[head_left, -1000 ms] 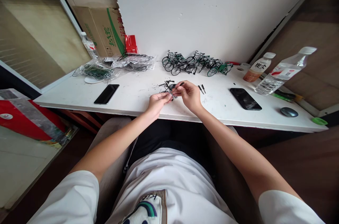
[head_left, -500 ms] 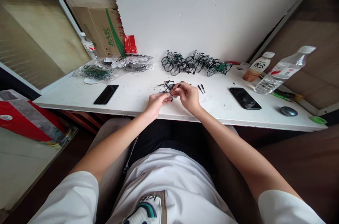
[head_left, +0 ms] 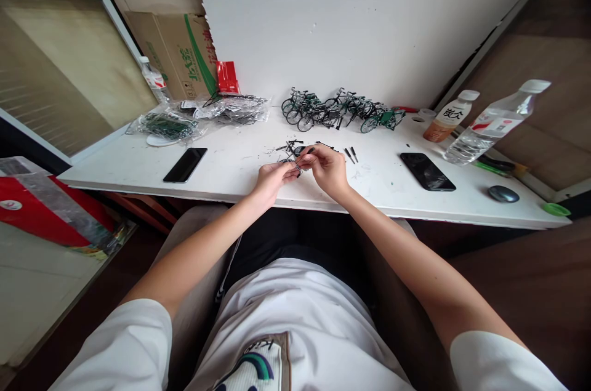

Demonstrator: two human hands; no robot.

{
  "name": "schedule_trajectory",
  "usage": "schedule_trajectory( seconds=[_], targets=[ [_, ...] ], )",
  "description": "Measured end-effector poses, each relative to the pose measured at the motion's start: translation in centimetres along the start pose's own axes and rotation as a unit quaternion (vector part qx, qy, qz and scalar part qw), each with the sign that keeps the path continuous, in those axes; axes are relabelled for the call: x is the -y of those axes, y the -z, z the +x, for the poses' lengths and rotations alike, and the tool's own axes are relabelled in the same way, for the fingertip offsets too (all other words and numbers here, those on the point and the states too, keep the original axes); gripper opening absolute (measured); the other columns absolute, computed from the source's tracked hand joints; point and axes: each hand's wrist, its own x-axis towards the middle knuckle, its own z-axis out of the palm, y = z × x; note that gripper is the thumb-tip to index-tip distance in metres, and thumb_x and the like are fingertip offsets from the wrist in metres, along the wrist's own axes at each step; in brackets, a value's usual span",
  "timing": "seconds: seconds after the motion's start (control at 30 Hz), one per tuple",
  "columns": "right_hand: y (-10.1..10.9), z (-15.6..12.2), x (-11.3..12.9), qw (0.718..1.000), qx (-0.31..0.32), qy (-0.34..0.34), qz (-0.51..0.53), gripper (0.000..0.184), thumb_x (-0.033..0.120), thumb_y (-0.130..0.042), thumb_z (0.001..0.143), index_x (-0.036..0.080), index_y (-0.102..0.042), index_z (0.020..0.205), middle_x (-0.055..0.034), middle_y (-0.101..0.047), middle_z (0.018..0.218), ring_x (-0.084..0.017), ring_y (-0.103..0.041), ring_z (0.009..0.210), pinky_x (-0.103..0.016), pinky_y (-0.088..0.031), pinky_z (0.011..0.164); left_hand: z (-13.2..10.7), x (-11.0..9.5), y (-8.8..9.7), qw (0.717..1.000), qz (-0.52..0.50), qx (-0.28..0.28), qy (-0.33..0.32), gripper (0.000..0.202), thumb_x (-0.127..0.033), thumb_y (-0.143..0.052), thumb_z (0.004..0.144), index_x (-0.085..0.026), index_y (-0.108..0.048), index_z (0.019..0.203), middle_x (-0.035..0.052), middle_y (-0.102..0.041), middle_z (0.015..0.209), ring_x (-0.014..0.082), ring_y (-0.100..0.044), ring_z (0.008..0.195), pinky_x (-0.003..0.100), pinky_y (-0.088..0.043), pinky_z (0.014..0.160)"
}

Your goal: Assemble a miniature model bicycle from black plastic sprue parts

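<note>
Close to the table's front edge, my left hand (head_left: 273, 180) is closed in a pinch on a small dark model bicycle part (head_left: 300, 173); its exact shape is mostly covered by fingers. My right hand (head_left: 329, 168) is closed around a thin small screwdriver (head_left: 311, 150), whose dark handle end pokes out above the fingers and whose tip points at the part. The fingertips of both hands nearly meet. Just behind them lie loose black bicycle parts (head_left: 290, 146). Two more small screwdrivers (head_left: 351, 155) lie side by side to the right of my right hand.
Assembled model bicycles (head_left: 318, 112) stand at the back of the white table (head_left: 231, 178). Plastic-bagged parts (head_left: 173, 126) lie at back left. One phone (head_left: 185, 165) is on the left, another phone (head_left: 427, 171) on the right, near a water bottle (head_left: 496, 123) and a drink bottle (head_left: 451, 117).
Both hands stay in nearly the same place. The right fingers and the screwdriver handle have shifted very slightly; both grips are kept.
</note>
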Motion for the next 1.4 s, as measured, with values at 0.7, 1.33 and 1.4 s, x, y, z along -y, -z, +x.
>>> schedule_trajectory(
  seconds=[0.7,1.33,1.4],
  targets=[
    [-0.08,-0.12,0.02,1.000,-0.018,0.007,-0.011,0.037,0.062,-0.069,0.098,0.026,-0.074,0.097,-0.0032,-0.079,0.087,-0.022,-0.078,0.077,-0.038,-0.069,0.080,0.54,-0.26,0.47,0.999,-0.010,0.010,0.046,0.009,-0.021,-0.081,0.082,-0.012,-0.080,0.086,0.0152,-0.083,0.093,0.0238,-0.079,0.091,0.043,-0.057,0.106],
    [-0.29,-0.36,-0.48,0.998,-0.045,0.021,-0.030,0.039,0.063,-0.076,0.092,0.024,-0.073,0.094,-0.0036,-0.080,0.084,-0.023,-0.079,0.076,-0.037,-0.069,0.075,0.13,-0.51,0.42,0.999,0.012,0.010,0.049,0.009,-0.021,-0.077,0.088,-0.012,-0.078,0.088,0.0159,-0.083,0.097,0.0241,-0.080,0.098,0.041,-0.058,0.106],
    [-0.32,-0.40,-0.55,0.998,-0.049,0.029,-0.034,0.037,0.061,-0.076,0.093,0.024,-0.072,0.093,-0.0038,-0.080,0.086,-0.023,-0.080,0.075,-0.036,-0.068,0.073,0.10,-0.58,0.38,0.998,0.013,0.010,0.053,0.009,-0.019,-0.075,0.090,-0.011,-0.078,0.089,0.0158,-0.083,0.097,0.0230,-0.080,0.096,0.040,-0.058,0.105]
  ],
)
